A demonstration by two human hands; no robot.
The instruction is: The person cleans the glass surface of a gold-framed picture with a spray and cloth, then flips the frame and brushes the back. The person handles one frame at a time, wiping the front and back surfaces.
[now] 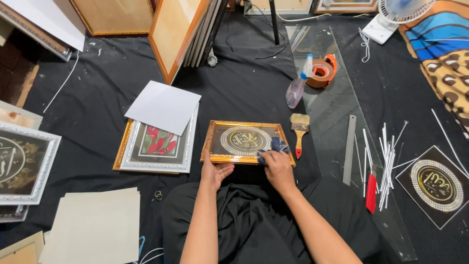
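the gold picture frame (246,142) lies on the black floor cloth (97,107). the left hand (215,172), fingers spread, steadies its near edge; the right hand (276,164) pinches a blue rag (274,146) on the glass. better to wipe lightly, holding the frame firm.

left: stacked frames (155,146) near | right: paintbrush (299,128) just beside | front: bare black cloth (244,93)

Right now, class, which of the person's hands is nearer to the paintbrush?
Right. The right hand presses a dark cloth just left of the paintbrush; the left hand holds the gold frame's far corner.
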